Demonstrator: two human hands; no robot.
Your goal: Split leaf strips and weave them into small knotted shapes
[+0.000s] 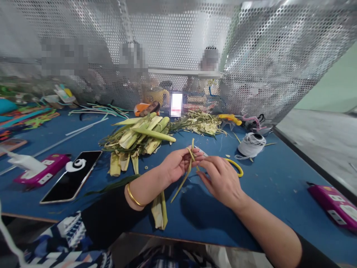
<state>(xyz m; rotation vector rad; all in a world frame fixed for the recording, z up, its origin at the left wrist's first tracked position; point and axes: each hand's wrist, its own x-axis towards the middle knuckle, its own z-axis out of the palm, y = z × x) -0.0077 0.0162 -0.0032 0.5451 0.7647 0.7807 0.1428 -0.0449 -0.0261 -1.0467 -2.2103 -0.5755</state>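
Note:
Between my two hands is a narrow green-yellow leaf strip [184,182], looped and crossed over itself, with one end trailing down to the left. My left hand [176,163] is palm up, and its thumb and fingers pinch the strip at the crossing. Coming in from the right, my right hand [221,178] has its fingertips closed on the strip beside the left fingers. Under and behind the right hand lies a tool with a yellow loop handle [237,167], mostly hidden. Cut stalk pieces [160,212] rest below my left forearm.
A heap of stalks and leaves [142,134] lies beyond my left arm. At the right stands a white thread spool [251,144]. A phone [73,176] and magenta power strip [46,169] sit left; another power strip [333,206] is far right. A perforated metal panel [178,37] rises behind.

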